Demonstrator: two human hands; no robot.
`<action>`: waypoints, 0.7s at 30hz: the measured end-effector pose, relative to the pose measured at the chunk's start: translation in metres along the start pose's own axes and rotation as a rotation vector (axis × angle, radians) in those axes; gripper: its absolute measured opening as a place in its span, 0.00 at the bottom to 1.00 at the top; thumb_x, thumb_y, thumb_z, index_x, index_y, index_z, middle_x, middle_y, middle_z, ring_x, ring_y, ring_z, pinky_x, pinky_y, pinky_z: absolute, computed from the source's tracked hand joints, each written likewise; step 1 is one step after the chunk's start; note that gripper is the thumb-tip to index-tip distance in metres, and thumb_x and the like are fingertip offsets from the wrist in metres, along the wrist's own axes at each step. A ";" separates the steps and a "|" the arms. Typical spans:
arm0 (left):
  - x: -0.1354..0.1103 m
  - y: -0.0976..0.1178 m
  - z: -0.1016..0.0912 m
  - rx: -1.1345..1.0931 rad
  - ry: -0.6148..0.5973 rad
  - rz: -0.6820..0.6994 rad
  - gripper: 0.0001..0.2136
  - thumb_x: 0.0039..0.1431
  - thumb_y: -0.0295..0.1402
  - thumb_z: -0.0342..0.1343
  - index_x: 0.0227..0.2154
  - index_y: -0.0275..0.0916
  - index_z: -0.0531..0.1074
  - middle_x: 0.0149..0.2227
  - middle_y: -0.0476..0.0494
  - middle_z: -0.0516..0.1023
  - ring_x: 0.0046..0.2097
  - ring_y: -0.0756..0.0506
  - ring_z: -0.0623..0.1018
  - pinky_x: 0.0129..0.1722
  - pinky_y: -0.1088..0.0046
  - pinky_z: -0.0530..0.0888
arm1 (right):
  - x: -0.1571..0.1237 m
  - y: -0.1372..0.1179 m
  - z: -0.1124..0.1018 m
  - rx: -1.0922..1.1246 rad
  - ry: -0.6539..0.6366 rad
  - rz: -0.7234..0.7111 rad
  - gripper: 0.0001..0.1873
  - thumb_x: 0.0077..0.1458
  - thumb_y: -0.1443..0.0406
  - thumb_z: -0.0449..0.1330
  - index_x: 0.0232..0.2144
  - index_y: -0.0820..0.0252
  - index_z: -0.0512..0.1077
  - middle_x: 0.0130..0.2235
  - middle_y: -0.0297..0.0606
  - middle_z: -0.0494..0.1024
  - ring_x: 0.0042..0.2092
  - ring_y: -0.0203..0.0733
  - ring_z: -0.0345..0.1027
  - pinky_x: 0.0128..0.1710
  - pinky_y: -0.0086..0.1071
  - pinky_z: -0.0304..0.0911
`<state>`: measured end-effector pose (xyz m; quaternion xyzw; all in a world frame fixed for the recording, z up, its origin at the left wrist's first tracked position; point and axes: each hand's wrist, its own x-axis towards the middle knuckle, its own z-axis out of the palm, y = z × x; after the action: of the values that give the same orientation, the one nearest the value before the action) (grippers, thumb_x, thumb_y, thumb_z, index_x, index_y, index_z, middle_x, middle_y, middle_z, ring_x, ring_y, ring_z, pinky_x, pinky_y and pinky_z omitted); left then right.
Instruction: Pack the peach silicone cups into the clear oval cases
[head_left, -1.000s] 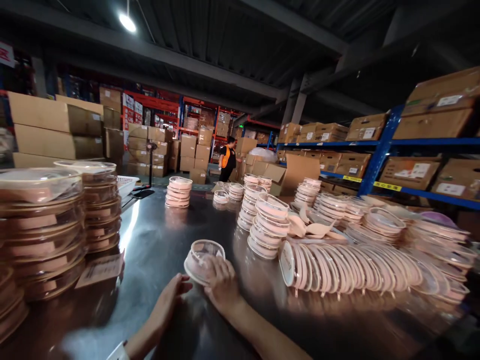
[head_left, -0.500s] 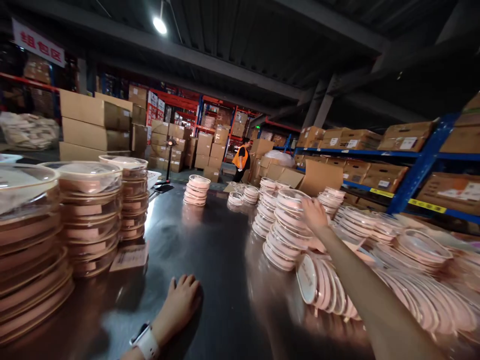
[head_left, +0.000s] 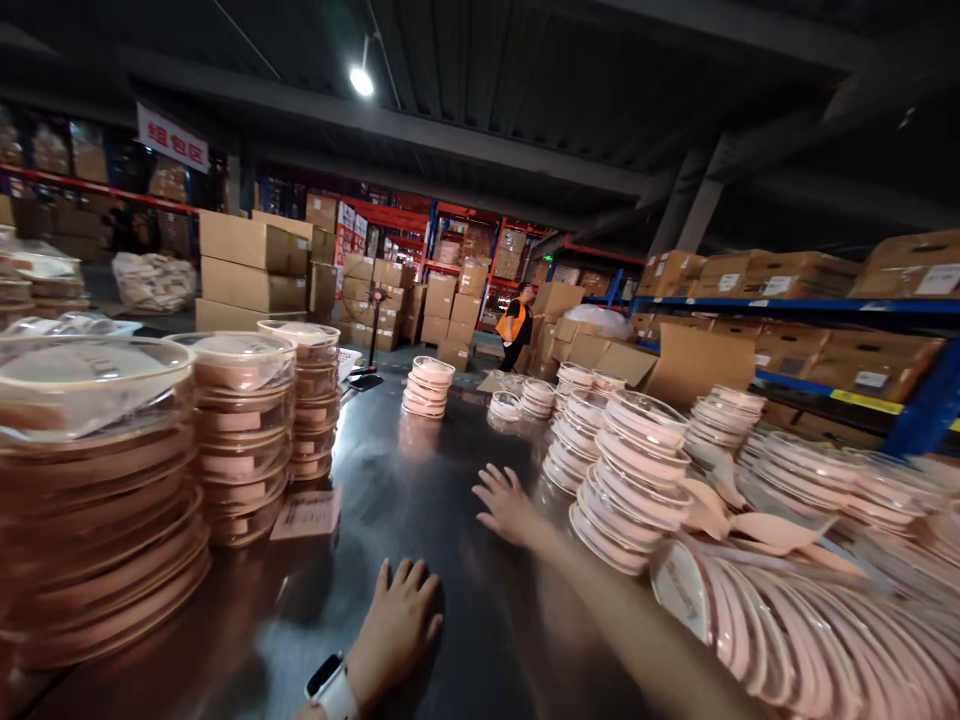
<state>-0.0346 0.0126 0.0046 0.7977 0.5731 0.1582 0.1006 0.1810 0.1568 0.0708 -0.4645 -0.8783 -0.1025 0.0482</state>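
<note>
My left hand (head_left: 399,622), with a white watch (head_left: 330,685) on its wrist, lies on the dark shiny table (head_left: 465,610), fingers apart and holding nothing. My right hand (head_left: 508,506) is over the table's middle, fingers spread and empty. Just right of it rises a tall stack of round clear pouches (head_left: 634,480) with pale edging and pink insides. A row of similar pouches (head_left: 757,620) leans on its side at the lower right. Left of my hands stand more stacks (head_left: 244,440) and a flat printed card (head_left: 306,513).
A short pouch stack (head_left: 428,388) stands at the table's far part. Beyond it are cardboard boxes (head_left: 251,280), a person in an orange vest (head_left: 514,325), and blue shelving (head_left: 810,305) with cartons. An open carton flap (head_left: 701,370) stands behind the right stacks.
My right hand has come off the top of the tall right stack and moved left over the table. My left hand stays on the table. The view has turned left.
</note>
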 end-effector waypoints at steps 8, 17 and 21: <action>0.013 -0.027 0.000 0.035 0.012 -0.221 0.30 0.64 0.44 0.46 0.66 0.37 0.61 0.71 0.31 0.54 0.72 0.32 0.50 0.69 0.43 0.45 | 0.028 -0.075 0.065 0.260 -0.036 0.323 0.27 0.68 0.60 0.47 0.64 0.66 0.63 0.68 0.56 0.60 0.70 0.55 0.48 0.67 0.51 0.45; 0.057 -0.039 -0.002 0.051 0.089 -0.381 0.31 0.64 0.53 0.44 0.66 0.44 0.61 0.71 0.31 0.54 0.72 0.30 0.50 0.67 0.41 0.45 | 0.012 -0.077 0.070 0.343 0.039 0.336 0.25 0.63 0.64 0.49 0.60 0.57 0.70 0.66 0.49 0.64 0.69 0.57 0.51 0.68 0.53 0.43; 0.080 -0.045 0.005 0.076 0.128 -0.436 0.31 0.65 0.52 0.41 0.66 0.41 0.60 0.70 0.28 0.54 0.71 0.28 0.51 0.66 0.37 0.44 | 0.027 -0.069 0.076 0.312 0.005 0.303 0.26 0.63 0.63 0.50 0.62 0.59 0.68 0.67 0.52 0.62 0.69 0.58 0.50 0.67 0.57 0.43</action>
<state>-0.0487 0.1030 -0.0047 0.6465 0.7428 0.1612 0.0660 0.1092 0.1580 -0.0078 -0.5780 -0.8034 0.0418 0.1366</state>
